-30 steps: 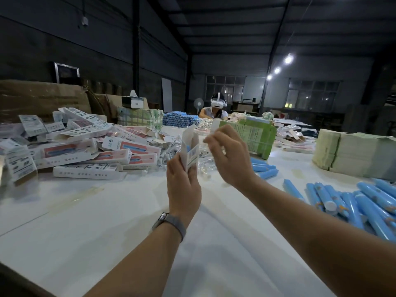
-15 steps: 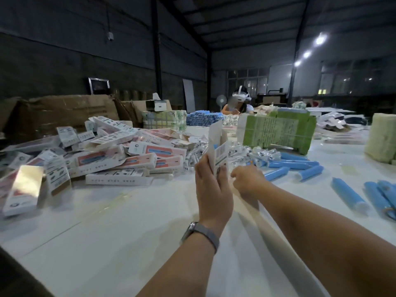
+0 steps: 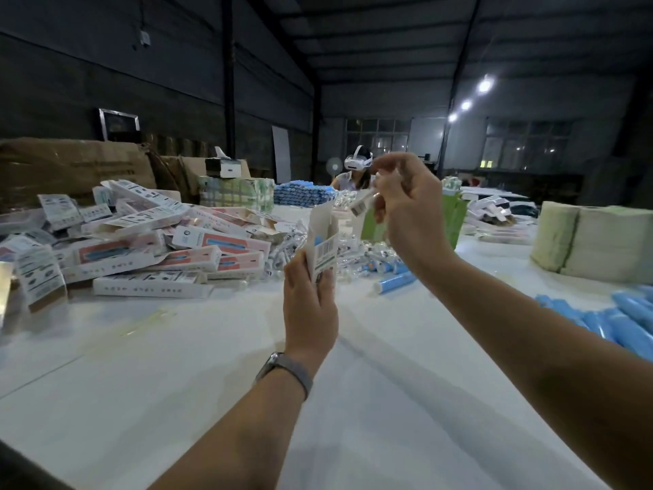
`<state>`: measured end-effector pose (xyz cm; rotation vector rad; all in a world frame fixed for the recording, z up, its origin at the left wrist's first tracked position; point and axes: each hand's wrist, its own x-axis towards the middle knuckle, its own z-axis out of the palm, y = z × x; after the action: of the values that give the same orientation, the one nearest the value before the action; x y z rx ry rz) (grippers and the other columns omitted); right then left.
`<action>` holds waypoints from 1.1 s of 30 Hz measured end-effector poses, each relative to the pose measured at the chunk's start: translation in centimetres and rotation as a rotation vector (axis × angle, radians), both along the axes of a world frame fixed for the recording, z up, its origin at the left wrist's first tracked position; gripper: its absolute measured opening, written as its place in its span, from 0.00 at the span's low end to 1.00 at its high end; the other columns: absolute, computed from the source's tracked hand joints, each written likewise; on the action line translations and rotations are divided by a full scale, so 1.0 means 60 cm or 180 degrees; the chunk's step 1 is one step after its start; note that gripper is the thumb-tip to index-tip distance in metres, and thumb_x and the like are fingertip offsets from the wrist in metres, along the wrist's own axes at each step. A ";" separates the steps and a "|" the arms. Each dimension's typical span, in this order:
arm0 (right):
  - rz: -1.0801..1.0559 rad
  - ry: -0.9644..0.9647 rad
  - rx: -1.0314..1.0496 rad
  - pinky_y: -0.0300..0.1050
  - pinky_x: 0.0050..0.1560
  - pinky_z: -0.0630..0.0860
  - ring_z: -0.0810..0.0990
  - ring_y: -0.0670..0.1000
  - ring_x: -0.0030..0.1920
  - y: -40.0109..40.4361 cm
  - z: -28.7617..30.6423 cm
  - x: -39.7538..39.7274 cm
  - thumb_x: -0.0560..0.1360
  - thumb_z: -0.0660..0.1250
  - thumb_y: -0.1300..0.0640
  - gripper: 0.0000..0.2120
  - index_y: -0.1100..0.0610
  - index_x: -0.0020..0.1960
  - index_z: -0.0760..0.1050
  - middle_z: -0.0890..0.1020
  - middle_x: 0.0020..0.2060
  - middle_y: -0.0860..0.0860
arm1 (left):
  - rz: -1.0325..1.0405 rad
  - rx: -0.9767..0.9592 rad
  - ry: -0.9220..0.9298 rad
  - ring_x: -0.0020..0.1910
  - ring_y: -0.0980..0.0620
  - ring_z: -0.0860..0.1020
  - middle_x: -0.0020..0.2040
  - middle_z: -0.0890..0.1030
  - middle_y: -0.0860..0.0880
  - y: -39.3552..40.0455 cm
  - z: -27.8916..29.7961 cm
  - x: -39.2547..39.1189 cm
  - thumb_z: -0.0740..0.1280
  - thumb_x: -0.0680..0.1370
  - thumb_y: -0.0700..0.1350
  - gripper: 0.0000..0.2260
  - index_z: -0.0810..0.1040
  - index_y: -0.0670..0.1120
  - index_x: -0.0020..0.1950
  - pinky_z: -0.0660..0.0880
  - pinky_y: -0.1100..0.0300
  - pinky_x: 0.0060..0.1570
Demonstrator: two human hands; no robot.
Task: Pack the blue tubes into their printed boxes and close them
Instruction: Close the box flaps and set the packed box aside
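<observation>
My left hand (image 3: 310, 305) grips a white printed box (image 3: 322, 247) upright, its top flap open and a blue tube end (image 3: 318, 240) showing inside. My right hand (image 3: 406, 206) is raised above and to the right of the box, pinching a small clear packet with a barcode label (image 3: 361, 205). Loose blue tubes (image 3: 394, 282) lie on the white table (image 3: 176, 383) behind my hands, and more blue tubes (image 3: 622, 321) are piled at the right edge.
A heap of closed printed boxes (image 3: 183, 256) fills the left of the table. Small clear packets (image 3: 357, 256) lie mid-table. Green cartons (image 3: 454, 215), stacked paper bundles (image 3: 593, 242) and cardboard boxes (image 3: 70, 168) stand farther back. Another person (image 3: 355, 171) sits at the far end.
My right hand rose from the table beside the box to above it, now pinching a small labelled packet. The left hand kept the box upright. The camera view shifted.
</observation>
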<state>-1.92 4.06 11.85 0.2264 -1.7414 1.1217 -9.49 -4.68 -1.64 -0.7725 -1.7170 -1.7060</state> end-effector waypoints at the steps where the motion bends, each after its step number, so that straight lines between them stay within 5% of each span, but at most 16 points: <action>1: 0.0008 -0.0017 0.0070 0.54 0.31 0.73 0.73 0.53 0.33 -0.003 0.004 0.006 0.81 0.61 0.63 0.09 0.50 0.51 0.76 0.81 0.42 0.59 | -0.0016 -0.0047 0.0025 0.58 0.45 0.73 0.60 0.71 0.48 0.001 -0.001 0.004 0.62 0.82 0.40 0.15 0.68 0.39 0.68 0.73 0.47 0.58; 6: -0.0613 -0.0351 0.1236 0.44 0.34 0.75 0.75 0.46 0.33 -0.010 -0.019 0.011 0.78 0.68 0.61 0.12 0.55 0.60 0.74 0.80 0.39 0.49 | -0.0176 -0.0262 0.0104 0.58 0.43 0.73 0.58 0.74 0.44 0.007 -0.006 0.018 0.64 0.81 0.37 0.14 0.70 0.38 0.66 0.72 0.47 0.58; 12: -0.1159 -0.0009 0.1443 0.48 0.41 0.75 0.74 0.47 0.39 0.001 -0.038 0.005 0.74 0.73 0.58 0.12 0.54 0.50 0.70 0.74 0.39 0.42 | -0.0283 -0.0197 0.0054 0.57 0.44 0.74 0.58 0.75 0.45 0.008 -0.007 0.021 0.63 0.82 0.40 0.13 0.69 0.41 0.66 0.72 0.50 0.56; 18: -0.1331 -0.0207 0.1846 0.46 0.52 0.69 0.73 0.52 0.56 0.033 -0.085 0.004 0.77 0.69 0.50 0.09 0.56 0.50 0.83 0.77 0.59 0.52 | -0.0352 -0.0200 0.0014 0.57 0.49 0.74 0.60 0.75 0.46 0.009 -0.005 0.027 0.59 0.79 0.49 0.18 0.68 0.44 0.68 0.71 0.57 0.55; 23: -0.0778 -0.0467 0.1104 0.52 0.49 0.79 0.77 0.46 0.52 0.027 -0.108 0.002 0.79 0.65 0.50 0.15 0.49 0.65 0.72 0.74 0.58 0.45 | -0.0688 0.0020 -0.0284 0.56 0.47 0.78 0.60 0.77 0.46 0.007 -0.001 0.034 0.58 0.79 0.50 0.17 0.68 0.48 0.67 0.77 0.44 0.54; 27: -0.0004 -0.0761 0.0354 0.35 0.40 0.77 0.80 0.39 0.45 0.011 -0.122 -0.001 0.81 0.63 0.52 0.16 0.38 0.65 0.65 0.79 0.49 0.41 | -0.1022 0.0171 -0.0346 0.58 0.51 0.79 0.62 0.78 0.49 0.002 0.007 0.039 0.57 0.80 0.52 0.17 0.65 0.57 0.69 0.77 0.47 0.58; 30: 0.0009 -0.0606 0.0276 0.33 0.40 0.76 0.80 0.40 0.44 0.007 -0.127 -0.002 0.80 0.65 0.53 0.17 0.38 0.64 0.65 0.80 0.48 0.42 | -0.1099 0.0136 -0.0114 0.61 0.55 0.78 0.66 0.76 0.53 -0.005 0.017 0.040 0.55 0.82 0.54 0.19 0.59 0.74 0.69 0.78 0.54 0.58; 33: -0.0016 -0.0514 0.0321 0.33 0.41 0.77 0.80 0.39 0.46 0.002 -0.129 -0.002 0.81 0.64 0.54 0.16 0.40 0.64 0.65 0.80 0.48 0.40 | -0.0936 0.0020 0.0081 0.60 0.56 0.78 0.67 0.75 0.53 -0.008 0.024 0.039 0.53 0.83 0.54 0.19 0.56 0.77 0.68 0.79 0.50 0.58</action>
<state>-2.01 4.17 4.08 0.1972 -1.9431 1.0742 -7.13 -5.19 -0.21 -1.0828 -1.6431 -1.8820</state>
